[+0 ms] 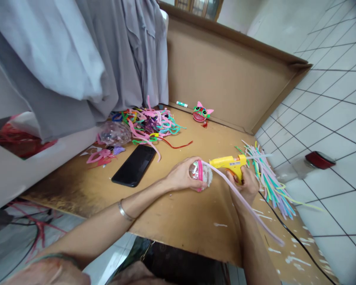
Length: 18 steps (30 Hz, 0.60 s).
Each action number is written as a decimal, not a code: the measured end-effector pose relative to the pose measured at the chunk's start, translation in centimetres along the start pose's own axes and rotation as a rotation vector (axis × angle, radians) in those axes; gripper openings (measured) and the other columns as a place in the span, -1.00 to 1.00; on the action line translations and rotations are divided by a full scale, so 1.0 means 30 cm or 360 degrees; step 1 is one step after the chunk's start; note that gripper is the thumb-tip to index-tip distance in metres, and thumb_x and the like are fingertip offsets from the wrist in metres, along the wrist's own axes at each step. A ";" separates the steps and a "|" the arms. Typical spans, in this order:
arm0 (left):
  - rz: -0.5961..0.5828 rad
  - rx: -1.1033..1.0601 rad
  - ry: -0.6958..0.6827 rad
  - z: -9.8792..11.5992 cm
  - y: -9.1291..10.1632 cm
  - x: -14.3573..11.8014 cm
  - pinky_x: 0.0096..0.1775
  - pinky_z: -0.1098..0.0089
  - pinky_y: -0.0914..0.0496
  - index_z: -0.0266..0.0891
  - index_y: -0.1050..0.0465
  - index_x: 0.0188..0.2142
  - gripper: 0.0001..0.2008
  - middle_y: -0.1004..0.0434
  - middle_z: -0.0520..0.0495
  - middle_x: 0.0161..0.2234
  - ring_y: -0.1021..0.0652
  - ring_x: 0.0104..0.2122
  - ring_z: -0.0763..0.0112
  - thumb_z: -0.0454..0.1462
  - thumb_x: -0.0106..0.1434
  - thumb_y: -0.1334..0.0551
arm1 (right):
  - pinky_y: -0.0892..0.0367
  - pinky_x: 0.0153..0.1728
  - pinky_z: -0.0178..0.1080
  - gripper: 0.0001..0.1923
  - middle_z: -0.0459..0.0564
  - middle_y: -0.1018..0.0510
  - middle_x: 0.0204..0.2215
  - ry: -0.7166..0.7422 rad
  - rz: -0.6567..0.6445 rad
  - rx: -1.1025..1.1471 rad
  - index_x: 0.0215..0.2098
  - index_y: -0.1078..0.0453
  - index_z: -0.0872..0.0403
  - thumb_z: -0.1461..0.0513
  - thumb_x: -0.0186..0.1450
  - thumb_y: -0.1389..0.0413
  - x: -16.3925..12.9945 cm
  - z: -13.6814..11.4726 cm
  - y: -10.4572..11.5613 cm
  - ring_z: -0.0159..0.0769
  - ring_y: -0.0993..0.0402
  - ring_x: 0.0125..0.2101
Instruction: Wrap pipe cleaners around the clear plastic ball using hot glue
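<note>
Fingers (186,168) of the left hand (182,176) were curled over a small clear ball (200,174), clamped on it and pressing it against the brown cardboard sheet (178,221) that served as a work surface. A pink band ran around the ball, and a long pale pink pipe cleaner (243,202) led away from it, slanting back toward the person across the right wrist. The right hand (245,186) was closed around the grip of a yellow glue gun (229,163), whose nozzle pointed at the ball and sat just beside the spot where the pipe cleaner met it. A black cord (287,229) trailed from the gun along the cardboard's right side.

From the head camera, the only view, a black phone (135,165) lay left of the hands, with a tangle of coloured pipe cleaners (150,124) and a crumpled clear bag beyond it. A bundle of straight pastel pipe cleaners (268,178) lay just right of the gun, and a small pink-eared cat face (201,113) sat near the far cardboard wall.

Judging from this, gluing well would call for keeping the ball pinned so it cannot roll, fingertips clear of the hot nozzle, and a small bead laid exactly where the pipe cleaner touches.
</note>
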<state>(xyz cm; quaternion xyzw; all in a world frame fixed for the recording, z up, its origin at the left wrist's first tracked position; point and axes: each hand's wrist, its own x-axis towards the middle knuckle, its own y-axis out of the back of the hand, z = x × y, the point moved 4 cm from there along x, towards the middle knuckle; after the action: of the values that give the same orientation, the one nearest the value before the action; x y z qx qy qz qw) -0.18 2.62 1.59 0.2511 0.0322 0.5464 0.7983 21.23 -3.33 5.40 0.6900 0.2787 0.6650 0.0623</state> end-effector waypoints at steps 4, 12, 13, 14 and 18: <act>0.0000 0.0006 -0.0008 0.002 -0.002 -0.001 0.04 0.15 -0.43 -0.20 -0.33 0.16 -0.15 -0.51 -0.16 0.03 -0.56 -0.05 0.10 -0.11 -0.13 -0.49 | -0.31 -0.37 -0.25 -0.82 -0.02 -0.46 -0.45 0.0028 0.0025 0.0010 -0.32 -0.36 0.06 0.11 0.32 -0.12 0.006 -0.004 0.003 -0.29 -0.39 -0.43; 0.0037 -0.0046 -0.0026 -0.011 -0.004 0.004 0.01 0.16 -0.45 -0.18 -0.36 0.12 -0.19 -0.55 -0.13 -0.04 -0.57 -0.06 0.10 -0.13 -0.16 -0.50 | -0.33 -0.35 -0.23 -0.83 -0.02 -0.45 -0.44 -0.0047 -0.0021 0.0025 -0.31 -0.38 0.08 0.13 0.31 -0.12 -0.003 0.009 0.009 -0.27 -0.39 -0.42; 0.0040 -0.0045 -0.0023 -0.013 -0.004 0.005 0.01 0.16 -0.45 -0.18 -0.37 0.11 -0.19 -0.55 -0.13 -0.04 -0.57 -0.07 0.11 -0.13 -0.16 -0.50 | -0.34 -0.34 -0.23 -0.83 -0.02 -0.46 -0.44 -0.0049 0.0001 0.0021 -0.30 -0.38 0.08 0.12 0.31 -0.13 -0.004 0.010 0.010 -0.27 -0.40 -0.41; 0.0043 -0.0042 -0.0018 -0.014 -0.004 0.005 0.01 0.16 -0.45 -0.18 -0.37 0.11 -0.20 -0.55 -0.13 -0.04 -0.57 -0.07 0.11 -0.12 -0.16 -0.51 | -0.35 -0.34 -0.22 -0.82 -0.01 -0.46 -0.43 -0.0046 0.0024 0.0016 -0.29 -0.39 0.08 0.12 0.31 -0.13 -0.005 0.011 0.010 -0.27 -0.41 -0.41; 0.0032 -0.0023 0.0023 -0.013 -0.004 0.003 0.01 0.17 -0.46 -0.20 -0.36 0.13 -0.17 -0.54 -0.15 -0.03 -0.56 -0.06 0.10 -0.11 -0.15 -0.50 | -0.37 -0.34 -0.22 -0.81 -0.01 -0.46 -0.43 -0.0007 0.0054 0.0017 -0.27 -0.38 0.08 0.10 0.32 -0.13 -0.006 0.006 0.008 -0.27 -0.41 -0.41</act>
<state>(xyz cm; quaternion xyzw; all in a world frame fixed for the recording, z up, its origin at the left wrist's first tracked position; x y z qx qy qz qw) -0.17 2.81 1.21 0.2415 0.0314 0.5564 0.7944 21.49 -3.55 5.34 0.6964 0.2705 0.6629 0.0480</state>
